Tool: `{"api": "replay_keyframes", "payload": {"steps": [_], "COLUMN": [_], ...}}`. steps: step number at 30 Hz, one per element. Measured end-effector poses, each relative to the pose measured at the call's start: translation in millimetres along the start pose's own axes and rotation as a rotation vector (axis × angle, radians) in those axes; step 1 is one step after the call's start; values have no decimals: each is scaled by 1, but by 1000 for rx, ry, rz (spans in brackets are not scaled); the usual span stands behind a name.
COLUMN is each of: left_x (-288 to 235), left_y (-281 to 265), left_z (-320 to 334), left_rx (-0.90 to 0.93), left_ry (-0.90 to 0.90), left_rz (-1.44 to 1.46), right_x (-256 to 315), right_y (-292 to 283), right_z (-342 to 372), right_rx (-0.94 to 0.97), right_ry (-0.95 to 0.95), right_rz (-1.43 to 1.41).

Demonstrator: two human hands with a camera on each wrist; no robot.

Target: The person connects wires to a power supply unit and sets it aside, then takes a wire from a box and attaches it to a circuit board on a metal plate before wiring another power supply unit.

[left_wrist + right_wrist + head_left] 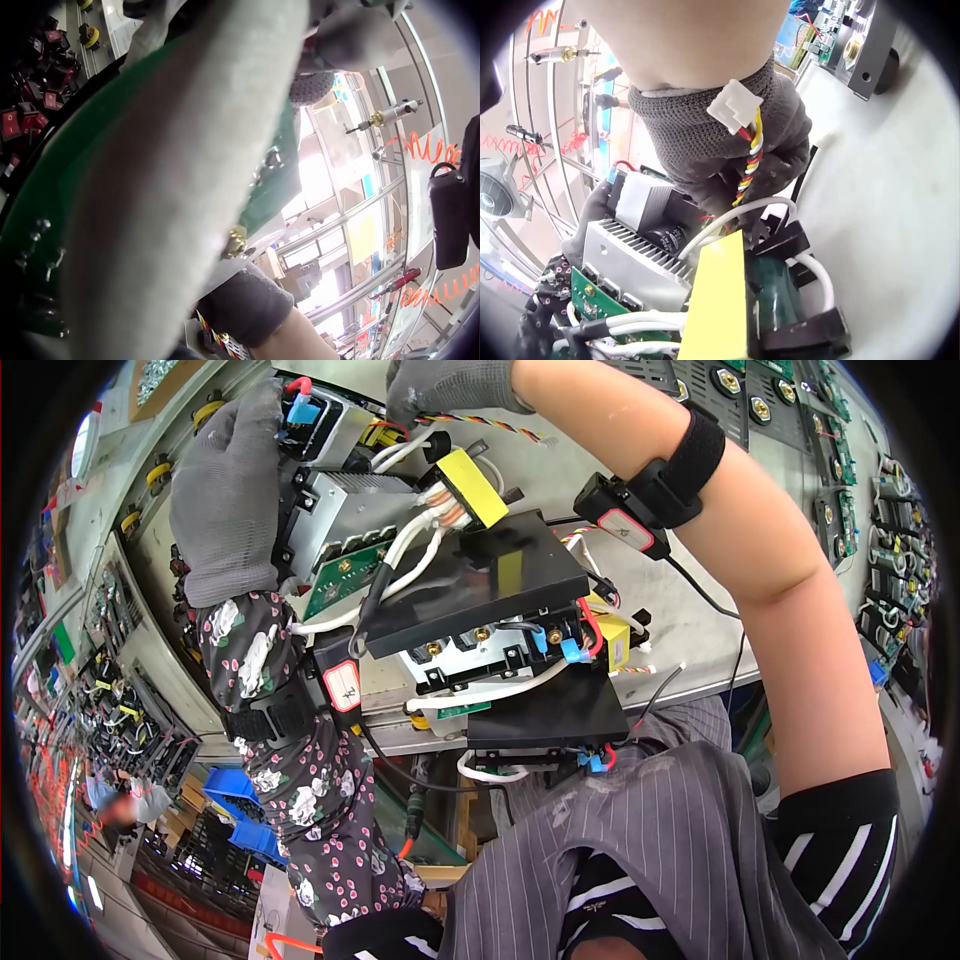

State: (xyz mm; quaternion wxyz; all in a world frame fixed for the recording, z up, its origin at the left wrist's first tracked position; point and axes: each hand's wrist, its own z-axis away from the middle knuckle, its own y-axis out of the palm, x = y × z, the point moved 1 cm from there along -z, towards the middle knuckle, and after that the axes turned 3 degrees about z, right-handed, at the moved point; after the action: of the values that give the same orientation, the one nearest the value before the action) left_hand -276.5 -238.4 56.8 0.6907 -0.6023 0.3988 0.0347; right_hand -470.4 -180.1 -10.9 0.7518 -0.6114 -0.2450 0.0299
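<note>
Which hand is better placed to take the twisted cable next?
Right, probably: in the head view the right hand is beside the twisted cable, while the left hand is farther off, beside the silver heatsink.

L glove [228,495] & R glove [455,385] are matt grey knit cloth, rough-looking. Heatsink [350,510] is bare metal w/ ridged fins, dull sheen. Blk panel [470,585] is smooth, v. glossy, plastic-looking. Yellow wrap [473,488] looks smooth, tape-like. Grn PCB [345,575] has slight gloss. Wht connector [735,106] is smooth plastic. Sleeve [310,800] & apron [640,840] are matt cloth. Benchtop [885,187] looks smooth, low sheen.
</note>
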Motion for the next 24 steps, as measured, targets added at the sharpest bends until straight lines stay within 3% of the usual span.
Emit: {"api": "replay_keyframes", "payload": {"steps": [4, 7, 9, 10, 11, 12, 13, 19, 20, 24], "left_x": [-5, 5, 21, 27, 31, 30, 30, 19, 15, -7], "left_y": [-3, -4, -8, -9, -10, -9, -7, 0, 1, 8], "left_z": [-1, -3, -11, -13, -14, -13, -11, -4, -3, -1], "left_rx": [-16, 111, 107, 107, 43, -18, -10, -36, -44, -66], "left_ry": [-25, -47, 248, 248, 409, 571, 572, 162, 94, -177], "left_rz": [-72, -310, -266, -266, -375, -482, -476, -27, 44, 342], "right_x": [-1, -1, 3, 5, 6, 11, 10, 7, -2, -3], "right_y": [1, 11, 15, 12, 9, -5, -6, -4, 11, 5], "right_z": [-3, -2, -1, 0, 3, 8, 11, 10, 3, 13], "right_rx": [-1, -22, -123, -55, 12, 70, 75, 57, -76, -14], "right_ry": [-25, -142, -73, 6, 84, 16, 21, -5, -65, -118], "right_rz": [37, 246, 131, 102, 74, 200, 195, 198, 93, -56]}}
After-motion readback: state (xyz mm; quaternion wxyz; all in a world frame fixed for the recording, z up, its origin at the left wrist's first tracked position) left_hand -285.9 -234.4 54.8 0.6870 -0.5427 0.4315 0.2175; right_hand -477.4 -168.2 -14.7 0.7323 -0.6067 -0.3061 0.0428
